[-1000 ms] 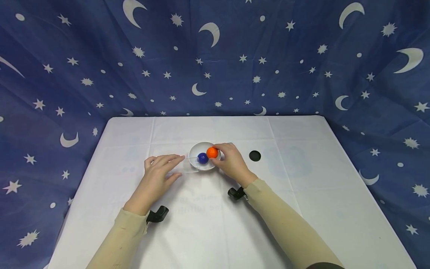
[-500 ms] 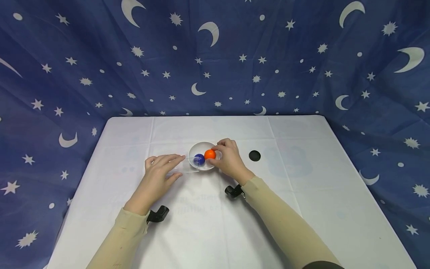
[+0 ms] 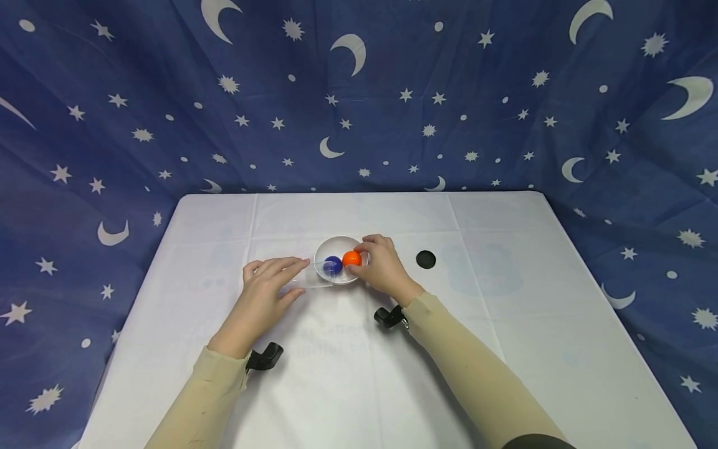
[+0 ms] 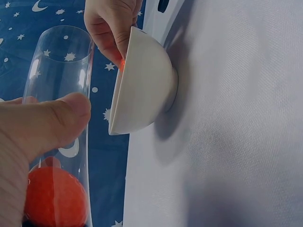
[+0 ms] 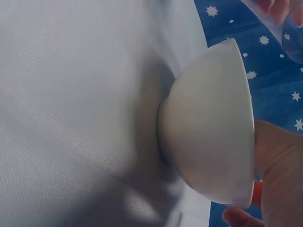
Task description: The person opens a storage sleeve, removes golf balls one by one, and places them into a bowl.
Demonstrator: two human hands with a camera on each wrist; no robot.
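My left hand (image 3: 260, 299) holds a clear tube (image 4: 59, 66) lying roughly level, its open end over the left side of a white bowl (image 3: 336, 243). Inside the tube, toward its near end, sits a red-orange ball (image 4: 56, 198); the left hand covers it in the head view. The thumb and fingers of my right hand (image 3: 387, 268) pinch an orange ball (image 3: 351, 259) inside the bowl's right side. To its left is a blue ball (image 3: 333, 266), partly seen through the tube's end. In the right wrist view, the bowl's wall (image 5: 213, 118) hides most of the pinched ball.
A flat black disc (image 3: 426, 259) lies on the white cloth-covered table (image 3: 505, 237), right of the bowl. Behind the table hangs a dark blue curtain (image 3: 381, 75) with moons and stars. Each wrist carries a small black camera mount (image 3: 265, 357).
My right hand has shifted slightly left, carrying the orange ball with it. The blue ball has moved a little left, closer to the tube's end. The left hand and tube have stayed nearly still.
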